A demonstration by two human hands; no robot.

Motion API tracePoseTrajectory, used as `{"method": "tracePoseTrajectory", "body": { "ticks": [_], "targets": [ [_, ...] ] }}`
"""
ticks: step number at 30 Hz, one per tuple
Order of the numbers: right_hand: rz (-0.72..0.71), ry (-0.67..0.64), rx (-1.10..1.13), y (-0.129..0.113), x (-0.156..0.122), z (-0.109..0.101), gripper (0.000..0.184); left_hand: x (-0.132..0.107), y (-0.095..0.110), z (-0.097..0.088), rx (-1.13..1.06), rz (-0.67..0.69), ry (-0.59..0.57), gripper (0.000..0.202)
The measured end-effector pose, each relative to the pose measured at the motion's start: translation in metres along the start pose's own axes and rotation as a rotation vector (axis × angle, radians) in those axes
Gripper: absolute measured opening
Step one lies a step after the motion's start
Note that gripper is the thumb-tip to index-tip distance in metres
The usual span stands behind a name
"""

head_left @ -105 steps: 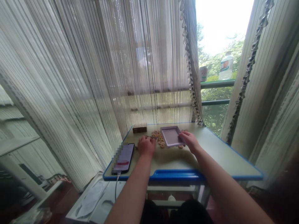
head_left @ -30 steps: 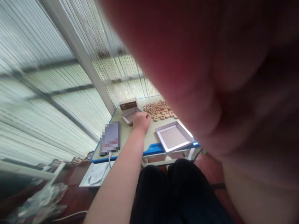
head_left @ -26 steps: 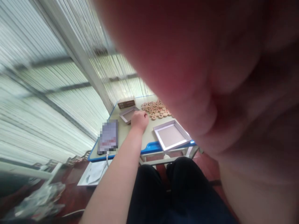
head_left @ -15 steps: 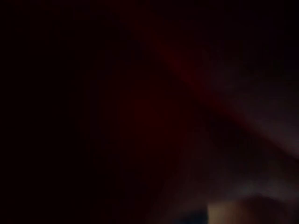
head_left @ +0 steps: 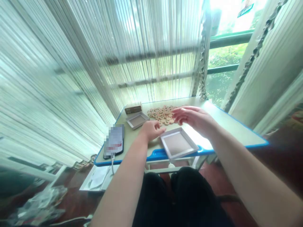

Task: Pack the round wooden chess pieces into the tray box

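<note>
Left hand (head_left: 151,130): forearm runs up from the near edge and the hand rests low on the table (head_left: 228,127), knuckles up, fingers half curled, just beside the far left corner of the near tray (head_left: 178,145). I cannot tell whether it pinches anything. Right hand (head_left: 194,118): forearm comes in from the near right, palm down, fingers straight and spread, holding nothing. It hovers over the right edge of the wooden discs (head_left: 161,114), with its fingertips pointing left. The discs lie in 1 loose cluster toward the far middle of the table, too small and too many to count. Count: 2 shallow trays, the near one at the near edge and overhanging it slightly, and the far tray (head_left: 137,120) left of the discs and well apart from the first. Also 1 small brown box (head_left: 133,109) at the far left corner and 1 phone (head_left: 114,142) at the near left with 1 cable (head_left: 112,163) hanging off the edge. A string curtain (head_left: 71,78) hangs behind. Versus 0.5 s ago: the view was black then and is clear now. Versus 1.0 s ago: the right hand filled the lens and is now out over the discs, and the left hand has shifted from the far tray toward the near tray. Trays, box and phone are unmoved.
</note>
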State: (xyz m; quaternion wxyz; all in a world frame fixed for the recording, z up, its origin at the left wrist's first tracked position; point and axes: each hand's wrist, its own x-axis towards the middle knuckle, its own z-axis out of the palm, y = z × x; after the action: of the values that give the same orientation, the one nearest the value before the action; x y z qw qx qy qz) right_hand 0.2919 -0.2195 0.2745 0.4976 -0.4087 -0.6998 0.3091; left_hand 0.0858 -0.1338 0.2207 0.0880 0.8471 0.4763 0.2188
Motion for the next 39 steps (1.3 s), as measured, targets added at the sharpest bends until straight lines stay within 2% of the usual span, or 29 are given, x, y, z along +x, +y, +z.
{"method": "tracePoseTrajectory", "body": {
  "ticks": [2,4,6,8,11,13,16,19,21,22,24,26,30,32,36,39],
  "targets": [
    [0.086,0.138,-0.096,0.038,0.014,-0.005,0.037,0.0,-0.001,-0.002,0.028,0.038,-0.038,0.034],
    [0.098,0.292,-0.305,0.07,0.02,-0.013,0.029,0.003,-0.001,-0.002,0.054,0.046,-0.043,0.03],
    [0.058,0.293,-0.507,0.091,0.022,-0.02,0.025,0.006,-0.001,-0.002,0.067,0.03,-0.009,0.029],
    [0.015,0.314,-0.581,0.102,0.022,-0.022,0.026,0.009,-0.003,-0.002,0.071,0.022,0.04,0.03],
    [-0.04,0.244,-0.662,0.108,0.023,-0.019,0.025,0.012,-0.006,-0.002,0.063,0.042,0.071,0.03],
    [-0.049,0.19,-0.697,0.111,0.024,-0.016,0.023,0.012,-0.005,-0.003,0.089,0.073,0.049,0.029],
    [-0.063,0.179,-0.709,0.116,0.026,-0.012,0.022,0.019,0.001,-0.01,0.237,0.114,0.026,0.034],
    [-0.087,0.191,-0.743,0.116,0.027,-0.011,0.022,0.036,0.01,-0.02,0.371,0.087,0.103,0.038],
    [-0.138,0.151,-0.806,0.109,0.031,-0.012,0.023,0.052,0.013,-0.025,0.348,0.073,0.125,0.038],
    [-0.173,0.109,-0.844,0.104,0.034,-0.014,0.024,0.06,0.013,-0.026,0.312,0.096,0.097,0.039],
    [-0.229,-0.029,-0.919,0.093,0.045,-0.018,0.027,0.073,0.008,-0.023,0.222,0.142,0.075,0.043],
    [-0.189,-0.09,-0.978,0.089,0.06,-0.021,0.025,0.079,0.001,-0.017,0.146,0.16,0.121,0.041],
    [-0.169,-0.018,-1.003,0.104,0.086,-0.017,0.032,0.078,-0.014,-0.004,0.081,0.199,0.173,0.026],
    [-0.194,-0.029,-0.962,0.116,0.091,-0.012,0.037,0.076,-0.018,-0.001,0.099,0.207,0.168,0.024],
    [-0.254,-0.203,-0.875,0.126,0.089,-0.006,0.037,0.078,-0.018,0.002,0.171,0.175,0.183,0.029],
    [-0.276,-0.21,-0.828,0.125,0.086,-0.008,0.035,0.08,-0.013,0.005,0.205,0.164,0.156,0.031]
  ]
}}
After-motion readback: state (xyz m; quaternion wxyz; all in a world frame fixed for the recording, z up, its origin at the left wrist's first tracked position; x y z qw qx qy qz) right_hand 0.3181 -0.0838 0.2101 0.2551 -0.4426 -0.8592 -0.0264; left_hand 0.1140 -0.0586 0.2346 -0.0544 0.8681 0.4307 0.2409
